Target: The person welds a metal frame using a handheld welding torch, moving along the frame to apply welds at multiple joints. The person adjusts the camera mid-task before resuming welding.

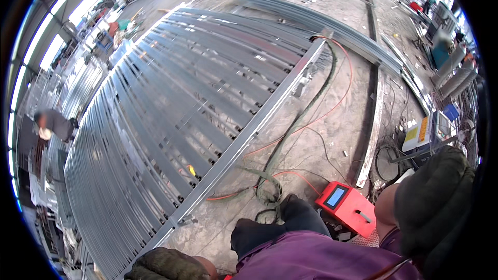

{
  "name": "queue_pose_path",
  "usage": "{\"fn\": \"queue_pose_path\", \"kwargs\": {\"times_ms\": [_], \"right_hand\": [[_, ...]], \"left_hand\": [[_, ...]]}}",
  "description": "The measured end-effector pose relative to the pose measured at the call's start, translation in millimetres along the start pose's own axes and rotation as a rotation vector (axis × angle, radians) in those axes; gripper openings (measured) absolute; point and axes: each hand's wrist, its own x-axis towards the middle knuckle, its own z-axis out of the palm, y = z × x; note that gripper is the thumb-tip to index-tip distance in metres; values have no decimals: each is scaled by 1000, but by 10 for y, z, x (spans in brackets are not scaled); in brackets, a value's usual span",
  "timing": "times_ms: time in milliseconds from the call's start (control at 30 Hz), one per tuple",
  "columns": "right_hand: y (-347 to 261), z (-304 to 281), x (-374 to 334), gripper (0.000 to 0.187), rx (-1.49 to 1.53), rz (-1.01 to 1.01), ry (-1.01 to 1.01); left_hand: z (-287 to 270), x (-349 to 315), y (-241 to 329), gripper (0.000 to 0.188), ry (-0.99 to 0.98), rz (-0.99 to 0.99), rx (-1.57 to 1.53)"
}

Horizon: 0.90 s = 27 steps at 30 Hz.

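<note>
Landmark is the red box-shaped machine with the blue-lit screen [346, 206]. Right hand [385, 210] is just right of it, only bare skin showing past a bulky dark-green sleeve [434, 202]; fingers hidden, can't tell if clenched, loose or gripping. Left hand [207, 266] is well left of the machine, a sliver beyond the other dark-green sleeve [168, 264], cut off below; grip can't be told either. Big slatted grey metal frame [237, 149] lies left of and beyond the machine, near end cropped. Crouched person [56, 124], far left of the machine past the frame, is blurred
</note>
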Motion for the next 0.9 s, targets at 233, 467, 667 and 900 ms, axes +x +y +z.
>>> {"fn": "queue_pose_path", "kwargs": {"times_ms": [233, 467, 667, 900], "right_hand": [[71, -1188, 151, 38, -164, -20, 108], [512, -1901, 253, 37, -285, -12, 181], [1581, -2592, -188, 23, -297, 303, 369], [3687, -3024, -2466, 34, -317, 1450, 622]], "left_hand": [[1096, 580, -312, 27, -55, 60, -30], [1990, 1094, -1215, 46, 99, 146, -137], [2270, 1682, -2876, 46, -163, -131, -153], [3170, 2699, -4539, 46, -385, -203, -371]]}}
